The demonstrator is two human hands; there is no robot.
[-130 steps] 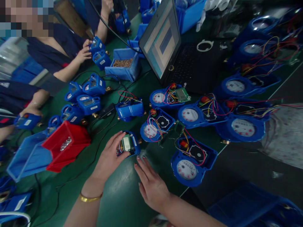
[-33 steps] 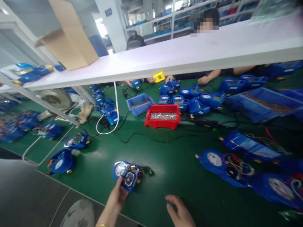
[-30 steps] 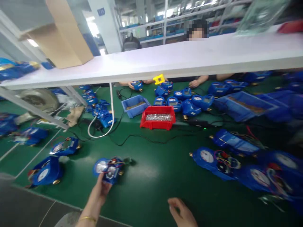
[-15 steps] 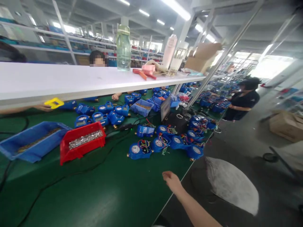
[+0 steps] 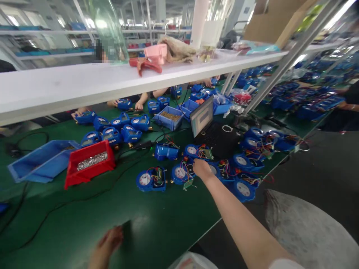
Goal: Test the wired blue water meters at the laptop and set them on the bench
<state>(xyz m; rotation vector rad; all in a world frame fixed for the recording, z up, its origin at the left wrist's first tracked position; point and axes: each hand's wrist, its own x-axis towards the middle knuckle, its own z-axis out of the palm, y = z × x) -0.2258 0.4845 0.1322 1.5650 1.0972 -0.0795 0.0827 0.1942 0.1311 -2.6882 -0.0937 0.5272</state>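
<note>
Several blue water meters with round white dials and loose coloured wires stand on the green table. My right hand (image 5: 202, 169) is stretched out over them, its fingers curled down at the edge of one water meter (image 5: 179, 172). Part of the grip is hidden behind the back of the hand. Another wired meter (image 5: 150, 180) sits a little to the left. Low in the view, my left hand (image 5: 110, 240) hovers over the bare tabletop, blurred by motion. A dark patch lies at its fingertips; whether it is a thing or a shadow is unclear.
A red bin (image 5: 91, 164) of small metal parts and a blue bin (image 5: 42, 164) stand at left. Behind the meters is an open laptop (image 5: 203, 119). A white shelf (image 5: 84, 87) crosses above the table. Across from me, other people's hands (image 5: 140, 102) handle meters.
My right hand has moved forward from the table's front edge to the wired meters. My left hand has come into view at the bottom. The camera has tilted down and come closer.
</note>
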